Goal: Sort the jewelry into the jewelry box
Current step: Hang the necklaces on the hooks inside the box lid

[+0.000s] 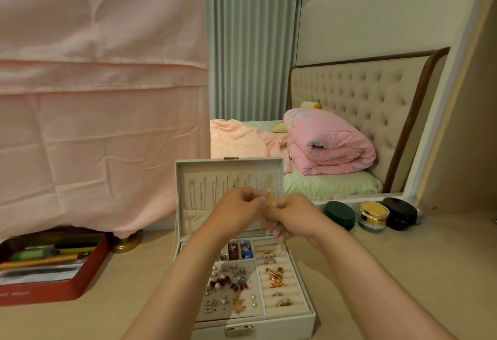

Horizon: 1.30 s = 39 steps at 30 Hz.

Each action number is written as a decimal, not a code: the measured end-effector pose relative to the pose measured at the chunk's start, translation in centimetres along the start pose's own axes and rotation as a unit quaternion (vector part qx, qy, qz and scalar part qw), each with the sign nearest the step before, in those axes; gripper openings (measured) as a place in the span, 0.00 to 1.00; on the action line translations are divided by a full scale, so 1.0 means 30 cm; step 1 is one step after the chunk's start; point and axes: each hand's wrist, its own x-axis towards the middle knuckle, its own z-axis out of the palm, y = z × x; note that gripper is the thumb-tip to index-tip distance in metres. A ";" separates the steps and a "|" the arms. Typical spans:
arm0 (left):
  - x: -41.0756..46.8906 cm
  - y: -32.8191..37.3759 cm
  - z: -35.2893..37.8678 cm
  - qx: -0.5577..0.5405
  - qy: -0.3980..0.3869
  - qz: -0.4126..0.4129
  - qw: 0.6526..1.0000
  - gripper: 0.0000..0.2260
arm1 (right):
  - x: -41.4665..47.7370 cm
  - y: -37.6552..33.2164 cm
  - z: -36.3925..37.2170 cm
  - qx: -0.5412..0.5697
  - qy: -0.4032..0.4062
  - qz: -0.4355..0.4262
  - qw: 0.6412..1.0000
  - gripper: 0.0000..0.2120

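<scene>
1. One red tin [67, 290] sits at the far left of the counter [403, 272]. It's got pens and similar stuff in it, too blurry for us to sort out.
2. Above it hangs a big pink cloth [102, 97], and a brass base [126, 241] pokes out under its lower edge.
3. Mid-counter we've got the jewelry box [282, 325], open, lid standing upright with thin necklaces [201, 191] hanging inside it. In the tray, earrings [231, 283] fill the left part. The ring rolls [279, 290] on the right carry gold bow pieces and a few rings.
4. The left hand [236, 210] is up in front of the lid, fingers curled, pinching a small gold piece [269, 195].
5. That gold piece sits between the two hands, above the tray and before the lid's right side. We can't tell exactly what it is.
6. The right hand [293, 214] pinches the same piece from the other side, and the hands nearly touch.
7. Further right, a dark green case [339, 214], a gold-lidded jar [373, 216] and a black case [400, 213] stand in a row. Behind them is a bed [322, 183] with a rolled pink comforter [328, 143].
</scene>
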 end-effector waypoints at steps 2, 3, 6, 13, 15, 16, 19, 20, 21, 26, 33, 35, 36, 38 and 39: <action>0.001 -0.010 -0.002 -0.007 0.040 -0.017 0.999 0.05 | -0.005 -0.017 -0.020 -0.040 0.009 -0.023 0.999 0.08; -0.003 -0.010 -0.001 -0.020 0.028 -0.027 0.999 0.05 | -0.006 -0.028 -0.030 -0.064 0.016 -0.040 0.997 0.08; -0.021 -0.005 0.018 -0.036 -0.082 -0.052 0.995 0.10 | -0.007 -0.073 -0.057 -0.147 0.044 -0.092 0.984 0.13; -0.038 -0.007 0.020 -0.075 -0.088 -0.056 0.992 0.07 | 0.014 -0.090 -0.094 -0.187 0.094 -0.123 0.970 0.18; -0.034 0.001 0.010 -0.071 -0.066 -0.042 0.994 0.07 | 0.009 -0.065 -0.098 -0.178 0.090 -0.100 0.975 0.16; -0.030 0.004 0.005 -0.069 -0.056 -0.034 0.995 0.07 | 0.000 -0.053 -0.095 -0.171 0.075 -0.085 0.979 0.15; -0.016 0.025 -0.003 -0.075 -0.033 -0.013 0.997 0.08 | -0.027 -0.024 -0.066 -0.146 0.004 -0.052 0.988 0.12; -0.010 0.033 -0.003 -0.073 -0.031 -0.008 0.997 0.08 | -0.031 -0.015 -0.054 -0.135 -0.011 -0.055 0.989 0.09; -0.007 0.042 -0.002 -0.073 -0.033 -0.005 0.997 0.07 | -0.037 -0.011 -0.042 -0.121 -0.021 -0.062 0.990 0.07; 0.007 0.056 -0.007 -0.064 -0.034 0.000 0.997 0.06 | -0.011 -0.007 -0.044 -0.080 0.017 -0.091 0.992 0.08; 0.020 -0.047 -0.005 0.210 0.028 0.063 0.975 0.12 | 0.036 -0.089 -0.099 -0.071 0.094 -0.134 0.984 0.08; 0.017 -0.079 0.010 0.298 0.012 0.087 0.951 0.14 | 0.052 -0.112 -0.107 -0.098 0.116 -0.147 0.977 0.08; 0.016 -0.089 0.018 0.330 0.007 0.101 0.938 0.15 | 0.057 -0.121 -0.109 -0.106 0.125 -0.151 0.975 0.08; 0.016 -0.097 0.029 0.378 0.011 0.123 0.918 0.16 | 0.067 -0.134 -0.109 -0.114 0.141 -0.155 0.971 0.08; 0.017 -0.096 0.033 0.399 0.015 0.127 0.908 0.15 | 0.071 -0.138 -0.108 -0.116 0.149 -0.154 0.970 0.08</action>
